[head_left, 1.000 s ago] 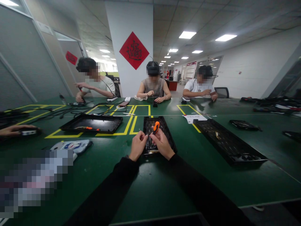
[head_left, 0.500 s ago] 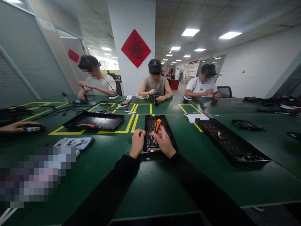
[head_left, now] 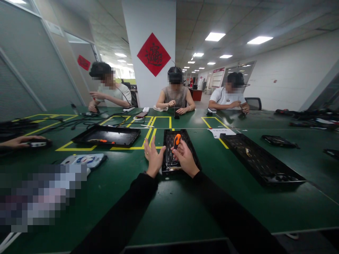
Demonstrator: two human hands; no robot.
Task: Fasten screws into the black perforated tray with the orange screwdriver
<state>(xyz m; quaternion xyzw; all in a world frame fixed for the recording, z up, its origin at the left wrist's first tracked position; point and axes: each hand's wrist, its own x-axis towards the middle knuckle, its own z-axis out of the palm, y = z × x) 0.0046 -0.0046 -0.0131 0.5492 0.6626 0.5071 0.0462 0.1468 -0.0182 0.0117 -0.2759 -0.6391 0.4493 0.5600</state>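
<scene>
My right hand (head_left: 185,157) is closed round an orange-handled screwdriver (head_left: 177,140), its shaft angled down into the near end of a long black tray (head_left: 191,144) lying lengthwise in front of me. My left hand (head_left: 153,157) is just left of that tray's near end, fingers spread and lifted, holding nothing. Both my arms are in black sleeves. A small pale part shows at the tray's near edge (head_left: 173,169), too small to name.
Another black tray (head_left: 106,135) lies left inside yellow floor-tape lines, a long one (head_left: 261,160) right. A white and blue packet (head_left: 84,160) sits near left. Three people work across the green table (head_left: 169,204); another person's hand (head_left: 18,141) rests far left. Cables lie at back left.
My left hand, curled shut beside the tray before, has opened with fingers spread. The right hand keeps the screwdriver in about the same place.
</scene>
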